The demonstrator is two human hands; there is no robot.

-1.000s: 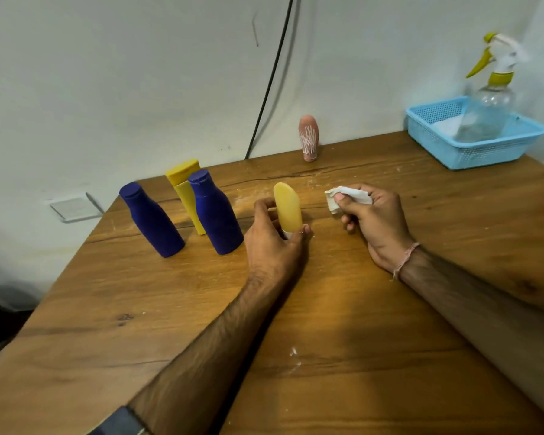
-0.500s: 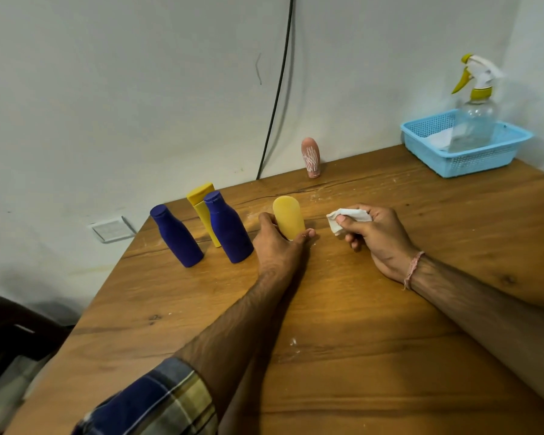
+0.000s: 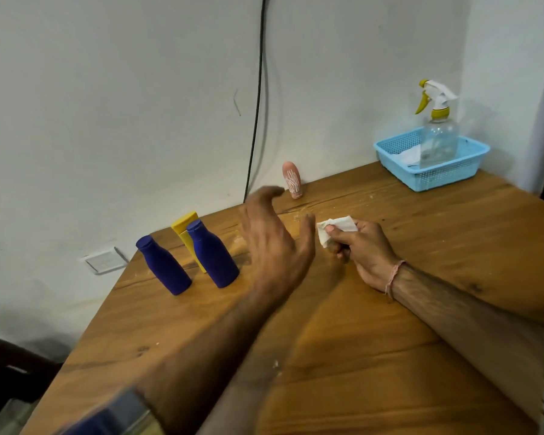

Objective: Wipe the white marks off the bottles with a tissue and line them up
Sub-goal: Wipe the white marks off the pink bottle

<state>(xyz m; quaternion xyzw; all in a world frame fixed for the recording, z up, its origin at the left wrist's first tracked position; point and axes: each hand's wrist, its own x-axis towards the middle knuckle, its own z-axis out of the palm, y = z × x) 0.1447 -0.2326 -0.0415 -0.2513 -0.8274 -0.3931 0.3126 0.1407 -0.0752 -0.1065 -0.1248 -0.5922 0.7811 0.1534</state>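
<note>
Left hand [image 3: 274,246] lifted above the table, fingers spread, holding nothing. Pink rounded plastic bottle with white marks [image 3: 292,180] stands upright just beyond its fingertips, likely the next pick. Right hand [image 3: 366,255], resting alongside on the brown wooden table [image 3: 390,356], clenches the crumpled white tissue [image 3: 335,229], kept ready for wiping.

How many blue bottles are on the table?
2. The left dark blue plastic bottle stands near the wooden table's left edge; the right dark blue plastic bottle stands beside it, in front of a yellow plastic bottle. The left hand could hide more.
</note>
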